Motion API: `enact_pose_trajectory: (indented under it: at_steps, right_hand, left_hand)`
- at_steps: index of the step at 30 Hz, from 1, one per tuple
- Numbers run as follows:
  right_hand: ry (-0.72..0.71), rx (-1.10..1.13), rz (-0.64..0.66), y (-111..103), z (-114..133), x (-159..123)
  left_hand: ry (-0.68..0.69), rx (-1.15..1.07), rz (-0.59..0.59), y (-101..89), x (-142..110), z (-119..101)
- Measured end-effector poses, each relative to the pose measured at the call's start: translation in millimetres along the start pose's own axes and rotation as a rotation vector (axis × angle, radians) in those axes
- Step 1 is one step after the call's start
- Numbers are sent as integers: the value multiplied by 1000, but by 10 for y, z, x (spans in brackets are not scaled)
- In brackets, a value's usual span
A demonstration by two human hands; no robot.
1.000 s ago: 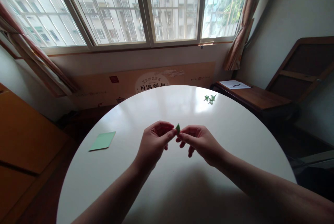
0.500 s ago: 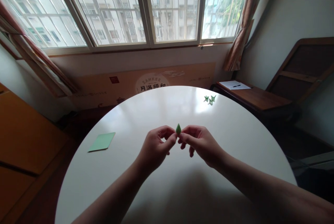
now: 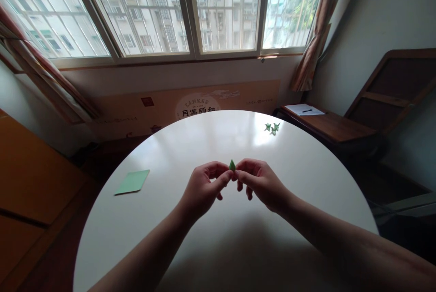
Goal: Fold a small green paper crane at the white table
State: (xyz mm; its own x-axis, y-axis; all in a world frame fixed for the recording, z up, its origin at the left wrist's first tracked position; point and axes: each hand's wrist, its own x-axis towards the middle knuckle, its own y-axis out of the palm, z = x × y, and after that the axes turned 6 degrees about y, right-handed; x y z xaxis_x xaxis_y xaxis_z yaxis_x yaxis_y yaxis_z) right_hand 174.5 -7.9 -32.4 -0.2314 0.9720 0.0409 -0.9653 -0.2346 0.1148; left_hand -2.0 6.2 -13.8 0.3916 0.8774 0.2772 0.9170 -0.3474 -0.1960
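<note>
Far left of the left hand: orange cabinet [image 3: 27, 174], then a gathered curtain [image 3: 47, 76], upper left of the hand. Green paper [image 3: 132, 181], square, lies flat on the white table [image 3: 221, 246], left of the left hand and well apart from it.

Beyond the left hand, below the window [image 3: 150, 15]: tan banner [image 3: 238, 96]. Red square mark at its left; its characters too small to read. Faint script below this, illegible. In the pale circle: "ZANKEE" in an arc, a tiny line under it (illegible), then large "月满颐和", the lower part of the circle cut off by the table edge. Right end: more small script, illegible.

Left hand [image 3: 204, 185]: thumb and forefinger pinched together on the green fold [image 3: 232, 165], other fingers loosely curled. Fold is small, point up, between the two hands' fingertips, above the table. Right hand [image 3: 264, 180]: thumb and forefinger closed on the fold's right side, remaining fingers bent and spread.

Beyond the right hand: three green figures [image 3: 273, 129], grouped. Farther right: side table [image 3: 340, 127] bearing a white sheet [image 3: 296, 109] and a dark pen [image 3: 307, 111]. Print on sheet: cannot tell.
</note>
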Motion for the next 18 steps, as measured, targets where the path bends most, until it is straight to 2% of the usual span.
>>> enact_pose_trajectory:
  at_steps: [8,18]
  right_hand:
    - [9,-66,-9,-3,11,-10]
    - [80,4,9,-74,9,38]
  left_hand:
    - [17,27,-43,-20,15,15]
    - [-22,-74,-48,-3,31,33]
